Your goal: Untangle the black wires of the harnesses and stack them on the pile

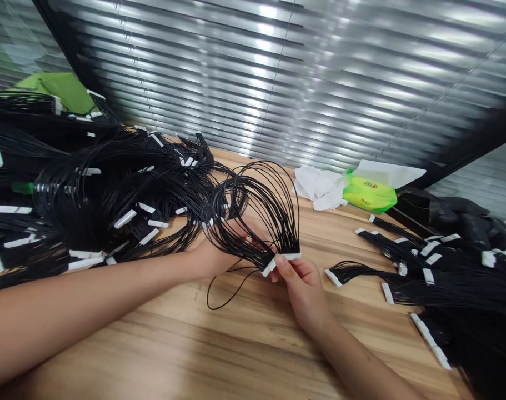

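Observation:
A black wire harness (273, 200) arches in loops above the wooden table, in the middle of the view. Its two white connectors, a left one (268, 266) and a right one (293, 256), sit close together at the near end. My right hand (300, 283) pinches the harness at these connectors, thumb on top. Behind and under the looped wires, my left hand (228, 244) is closed around part of the bundle; its fingers are partly hidden by wires. One loose wire loop (230, 305) hangs below my left hand.
A large heap of black wire harnesses (94, 189) with white connectors covers the table's left side. More harnesses (456, 278) lie at right. Crumpled white paper (317, 186) and a green tissue pack (369, 193) rest at the back, before the window blinds (244, 78).

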`<action>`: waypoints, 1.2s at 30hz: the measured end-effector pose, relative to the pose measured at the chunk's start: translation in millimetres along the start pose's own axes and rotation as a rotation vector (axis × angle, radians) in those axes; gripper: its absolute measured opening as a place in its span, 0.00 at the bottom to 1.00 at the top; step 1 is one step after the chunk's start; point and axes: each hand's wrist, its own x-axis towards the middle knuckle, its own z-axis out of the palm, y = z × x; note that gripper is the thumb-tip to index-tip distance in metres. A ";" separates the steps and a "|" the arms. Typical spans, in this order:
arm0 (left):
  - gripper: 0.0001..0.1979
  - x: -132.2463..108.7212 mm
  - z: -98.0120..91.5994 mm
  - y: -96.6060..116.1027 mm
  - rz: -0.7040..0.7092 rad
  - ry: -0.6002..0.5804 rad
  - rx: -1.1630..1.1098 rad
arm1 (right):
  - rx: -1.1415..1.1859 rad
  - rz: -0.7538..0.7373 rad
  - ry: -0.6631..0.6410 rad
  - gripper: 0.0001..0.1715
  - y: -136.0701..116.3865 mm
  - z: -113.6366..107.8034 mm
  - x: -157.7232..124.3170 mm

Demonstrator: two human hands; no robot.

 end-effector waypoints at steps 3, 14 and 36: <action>0.05 -1.1 0.2 -0.3 0.056 0.081 0.030 | -0.002 0.010 0.004 0.20 2.0 0.2 0.0; 0.10 2.7 -0.8 -6.0 -0.064 0.245 -0.102 | 0.035 0.027 0.026 0.18 1.5 1.7 -0.2; 0.16 -0.2 -4.7 0.4 0.152 0.074 0.584 | -0.025 -0.140 0.417 0.19 5.4 -4.7 7.5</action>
